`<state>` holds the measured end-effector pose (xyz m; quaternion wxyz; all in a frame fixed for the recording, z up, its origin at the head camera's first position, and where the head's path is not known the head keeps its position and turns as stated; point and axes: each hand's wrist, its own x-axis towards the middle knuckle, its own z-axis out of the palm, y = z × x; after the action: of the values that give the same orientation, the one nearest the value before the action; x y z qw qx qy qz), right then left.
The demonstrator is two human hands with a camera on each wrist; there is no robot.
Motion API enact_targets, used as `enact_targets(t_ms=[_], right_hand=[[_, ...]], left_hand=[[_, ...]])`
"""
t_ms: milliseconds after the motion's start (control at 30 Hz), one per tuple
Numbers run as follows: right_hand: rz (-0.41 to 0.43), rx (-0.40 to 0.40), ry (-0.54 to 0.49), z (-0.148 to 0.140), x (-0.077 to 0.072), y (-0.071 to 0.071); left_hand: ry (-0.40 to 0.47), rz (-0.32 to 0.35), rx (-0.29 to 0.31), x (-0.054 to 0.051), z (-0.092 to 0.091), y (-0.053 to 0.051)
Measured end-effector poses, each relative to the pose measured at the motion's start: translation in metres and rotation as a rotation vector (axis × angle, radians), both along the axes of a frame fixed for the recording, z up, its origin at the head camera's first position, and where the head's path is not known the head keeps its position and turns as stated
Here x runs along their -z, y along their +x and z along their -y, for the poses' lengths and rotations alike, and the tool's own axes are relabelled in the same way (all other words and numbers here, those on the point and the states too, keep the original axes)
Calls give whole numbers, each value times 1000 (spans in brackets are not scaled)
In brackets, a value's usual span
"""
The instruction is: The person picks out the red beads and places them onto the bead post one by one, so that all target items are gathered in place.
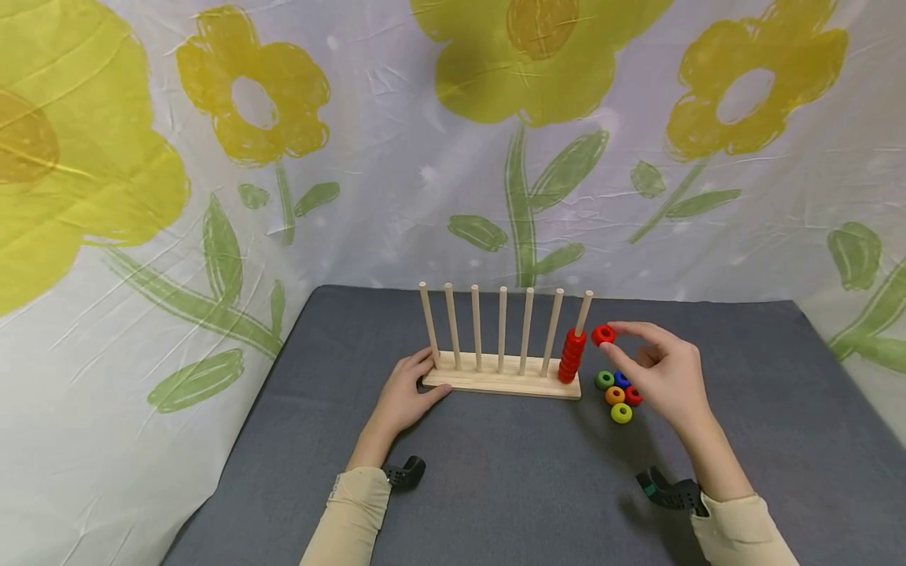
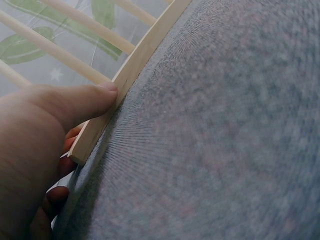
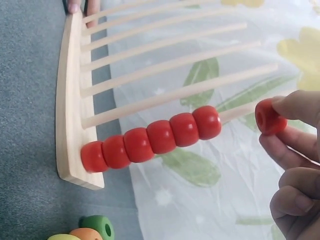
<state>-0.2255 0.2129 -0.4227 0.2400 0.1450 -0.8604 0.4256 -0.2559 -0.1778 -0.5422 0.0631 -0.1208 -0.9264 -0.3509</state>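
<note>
A wooden peg rack [image 1: 499, 383] with a row of upright pegs stands on the table. Its rightmost peg carries a stack of several red beads [image 3: 161, 136]; the other pegs are bare. My left hand [image 1: 406, 393] grips the left end of the base, thumb [image 2: 95, 100] along the front edge and the other fingers behind. In my right hand [image 1: 668, 373], a red bead [image 3: 270, 116] is pinched between thumb and fingertips. This bead is just right of the stacked peg, near its top and apart from it, with its hole showing.
Loose beads lie on the table right of the rack, below my right hand: a green one [image 1: 605, 380], a blue one [image 1: 622, 379], an orange one [image 1: 615, 395], a red one [image 1: 633, 395] and a yellow one [image 1: 621, 413]. A flowered cloth [image 1: 396, 196] hangs behind the grey tabletop [image 1: 510, 487].
</note>
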Motion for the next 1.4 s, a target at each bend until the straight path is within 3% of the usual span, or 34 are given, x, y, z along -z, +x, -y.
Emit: enact_targets(t_ms=[1400], right_hand=[[-49,7,-10,4,-17,-7]], left_hand=[[-5,10,-4,0,0,-1]])
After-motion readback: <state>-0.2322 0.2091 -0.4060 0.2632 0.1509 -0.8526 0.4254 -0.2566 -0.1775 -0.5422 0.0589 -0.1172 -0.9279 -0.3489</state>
